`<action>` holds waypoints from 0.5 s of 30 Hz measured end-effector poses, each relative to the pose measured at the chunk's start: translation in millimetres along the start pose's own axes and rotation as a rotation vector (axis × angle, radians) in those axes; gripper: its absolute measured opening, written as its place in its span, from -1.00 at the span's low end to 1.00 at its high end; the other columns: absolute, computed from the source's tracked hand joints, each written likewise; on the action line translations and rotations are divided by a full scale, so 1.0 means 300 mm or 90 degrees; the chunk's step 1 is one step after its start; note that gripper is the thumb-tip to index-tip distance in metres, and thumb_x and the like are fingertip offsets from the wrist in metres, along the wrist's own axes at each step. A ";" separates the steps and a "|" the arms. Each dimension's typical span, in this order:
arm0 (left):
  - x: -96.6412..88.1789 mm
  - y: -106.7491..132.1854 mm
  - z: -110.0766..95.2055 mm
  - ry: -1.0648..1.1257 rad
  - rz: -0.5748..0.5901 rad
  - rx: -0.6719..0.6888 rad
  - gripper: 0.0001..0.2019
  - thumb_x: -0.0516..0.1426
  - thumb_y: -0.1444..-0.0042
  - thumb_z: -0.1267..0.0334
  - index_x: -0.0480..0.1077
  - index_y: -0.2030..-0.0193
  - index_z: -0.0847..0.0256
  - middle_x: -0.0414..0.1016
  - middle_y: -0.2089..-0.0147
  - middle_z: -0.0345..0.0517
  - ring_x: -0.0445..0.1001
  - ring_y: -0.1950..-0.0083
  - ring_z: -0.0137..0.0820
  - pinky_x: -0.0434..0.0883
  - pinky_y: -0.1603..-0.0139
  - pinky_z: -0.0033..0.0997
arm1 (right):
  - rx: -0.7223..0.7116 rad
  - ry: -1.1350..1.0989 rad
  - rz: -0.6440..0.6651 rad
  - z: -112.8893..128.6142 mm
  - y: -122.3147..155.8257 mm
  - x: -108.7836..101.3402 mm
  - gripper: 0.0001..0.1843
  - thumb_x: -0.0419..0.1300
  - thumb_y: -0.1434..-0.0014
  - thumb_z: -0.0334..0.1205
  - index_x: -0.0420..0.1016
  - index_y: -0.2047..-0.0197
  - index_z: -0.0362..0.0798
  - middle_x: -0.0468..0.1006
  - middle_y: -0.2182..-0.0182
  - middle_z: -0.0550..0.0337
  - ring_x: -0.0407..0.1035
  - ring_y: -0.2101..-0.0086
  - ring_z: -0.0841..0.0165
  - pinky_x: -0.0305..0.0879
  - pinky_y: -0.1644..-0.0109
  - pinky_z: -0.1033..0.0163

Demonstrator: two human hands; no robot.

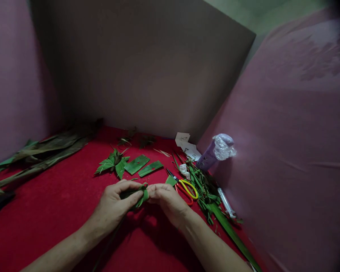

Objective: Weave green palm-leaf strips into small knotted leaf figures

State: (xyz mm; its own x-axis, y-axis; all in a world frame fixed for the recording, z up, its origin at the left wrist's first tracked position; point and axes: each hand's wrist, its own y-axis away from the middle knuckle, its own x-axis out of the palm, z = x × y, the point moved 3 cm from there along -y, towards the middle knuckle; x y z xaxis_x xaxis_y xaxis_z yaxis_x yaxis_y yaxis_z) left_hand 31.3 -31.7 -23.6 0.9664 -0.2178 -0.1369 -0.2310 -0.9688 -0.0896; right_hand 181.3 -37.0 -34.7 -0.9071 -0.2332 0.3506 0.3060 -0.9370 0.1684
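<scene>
Low in the middle of the head view, a folded green leaf piece (143, 200) is pinched between the thumb and fingers of my left hand (115, 202). A thin dark stem runs down from below this hand. My right hand (167, 200) is closed, its fingertips pressed together at the leaf's right edge; the fingers partly hide the grip. Just beyond the hands lie two cut leaf strips (151, 168) and a cluster of pointed, folded leaves (113, 161). Scissors (188, 189) with one yellow and one red handle rest right of my right hand.
A heap of green leaf scraps (202, 185) lies on the red cloth (68, 211) at the right, by a clear syringe (226, 203) and a purple container (209, 155) topped with crumpled plastic. Long dried leaves (45, 149) stretch along the left. Thin sticks (162, 153) and white papers (189, 149) lie farther back.
</scene>
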 end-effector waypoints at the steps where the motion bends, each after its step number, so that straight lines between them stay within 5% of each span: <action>1: 0.000 0.000 -0.001 0.001 -0.002 -0.002 -0.82 0.21 0.05 0.18 0.51 0.30 0.17 0.48 0.41 -0.18 0.41 0.40 -0.42 0.34 0.43 -0.52 | -0.006 0.006 0.002 -0.002 -0.002 -0.002 -0.93 0.18 0.14 -0.35 0.47 0.56 -0.16 0.41 0.56 0.23 0.22 0.46 0.45 0.09 0.30 0.35; 10: 0.005 0.005 -0.028 0.052 0.003 -0.013 -0.85 0.22 0.07 0.20 0.51 0.33 0.18 0.46 0.47 -0.22 0.37 0.48 -0.46 0.33 0.48 -0.53 | -0.004 -0.001 -0.028 -0.007 -0.002 -0.013 -0.89 0.33 0.18 -0.33 0.49 0.52 -0.14 0.45 0.56 0.27 0.24 0.52 0.49 0.12 0.35 0.37; 15: 0.000 0.007 -0.025 -0.041 -0.021 0.047 -0.86 0.20 0.04 0.22 0.53 0.34 0.18 0.45 0.44 -0.18 0.39 0.43 -0.42 0.33 0.46 -0.51 | -0.021 0.031 -0.003 -0.004 -0.007 -0.015 -0.85 0.36 0.18 -0.29 0.51 0.51 -0.16 0.46 0.52 0.24 0.26 0.49 0.49 0.14 0.29 0.34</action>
State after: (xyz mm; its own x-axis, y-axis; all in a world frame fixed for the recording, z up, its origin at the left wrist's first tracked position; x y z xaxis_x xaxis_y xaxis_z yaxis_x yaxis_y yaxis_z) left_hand 31.6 -34.7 -16.4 0.9650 -0.1751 -0.1954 -0.2087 -0.9635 -0.1674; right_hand 184.3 -34.3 -37.7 -0.9215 -0.2409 0.3045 0.2930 -0.9460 0.1386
